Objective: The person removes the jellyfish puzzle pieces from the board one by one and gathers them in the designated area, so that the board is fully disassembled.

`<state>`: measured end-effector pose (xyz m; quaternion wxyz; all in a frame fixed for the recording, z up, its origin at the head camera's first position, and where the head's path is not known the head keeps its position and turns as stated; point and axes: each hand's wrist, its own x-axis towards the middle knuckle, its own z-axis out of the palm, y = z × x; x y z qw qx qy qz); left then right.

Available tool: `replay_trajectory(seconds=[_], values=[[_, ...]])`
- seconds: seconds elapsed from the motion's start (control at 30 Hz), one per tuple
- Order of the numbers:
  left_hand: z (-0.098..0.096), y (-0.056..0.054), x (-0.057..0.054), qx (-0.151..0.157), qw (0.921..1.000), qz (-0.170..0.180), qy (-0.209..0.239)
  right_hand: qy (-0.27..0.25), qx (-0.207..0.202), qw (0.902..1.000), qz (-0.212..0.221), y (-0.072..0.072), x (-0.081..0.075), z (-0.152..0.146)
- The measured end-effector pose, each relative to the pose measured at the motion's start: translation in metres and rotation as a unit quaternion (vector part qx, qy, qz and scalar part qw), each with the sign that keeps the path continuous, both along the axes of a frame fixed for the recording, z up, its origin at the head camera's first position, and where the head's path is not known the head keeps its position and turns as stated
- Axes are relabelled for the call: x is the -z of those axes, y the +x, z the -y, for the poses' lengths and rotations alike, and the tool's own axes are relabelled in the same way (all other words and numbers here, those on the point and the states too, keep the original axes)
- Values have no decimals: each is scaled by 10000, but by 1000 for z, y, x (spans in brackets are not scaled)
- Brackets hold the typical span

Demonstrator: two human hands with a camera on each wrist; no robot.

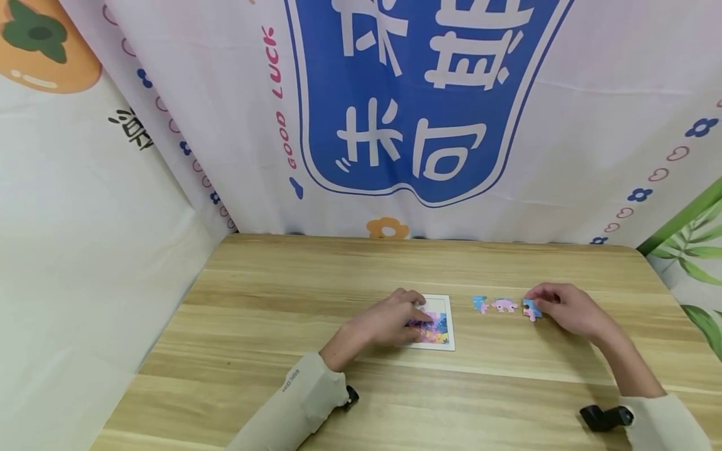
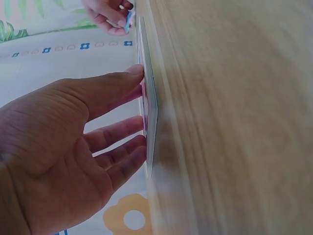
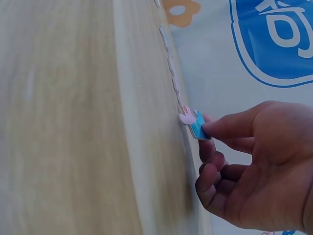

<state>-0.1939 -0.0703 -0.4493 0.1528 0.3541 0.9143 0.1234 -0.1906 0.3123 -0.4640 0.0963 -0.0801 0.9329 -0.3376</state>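
Observation:
A square jigsaw puzzle board (image 1: pixel 450 326) with a white border lies on the table, its lower part filled with colorful pieces and a pale strip along its top. My left hand (image 1: pixel 386 321) rests on it, fairly straight fingertips touching the surface and covering its left side; the left wrist view shows the thumb (image 2: pixel 134 70) near one end. To the right, my right hand (image 1: pixel 575 312) pinches a blue and pink puzzle piece (image 3: pixel 196 125) between thumb and index finger, tilted up from the wood in the right wrist view. The other fingers curl beneath.
Two loose pieces lie between the board and my right hand: a blue and pink one (image 1: pixel 480 304) and a pink one (image 1: pixel 504 305). The wooden table (image 1: pixel 282 282) ends at a printed curtain (image 1: pixel 254 207) behind. Black straps' mounts (image 1: pixel 606 418) sit at both wrists.

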Motion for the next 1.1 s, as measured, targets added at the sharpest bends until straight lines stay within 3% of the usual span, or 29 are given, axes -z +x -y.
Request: replay_trajectory(seconds=[0.4,1.1], values=[[0,0,0,-73,9999,69,77,207,20,9998,-20,-9,2,7],[0,1,-2,-121,9998,107,127,153,-7,9998,-123,-9,5,7]])
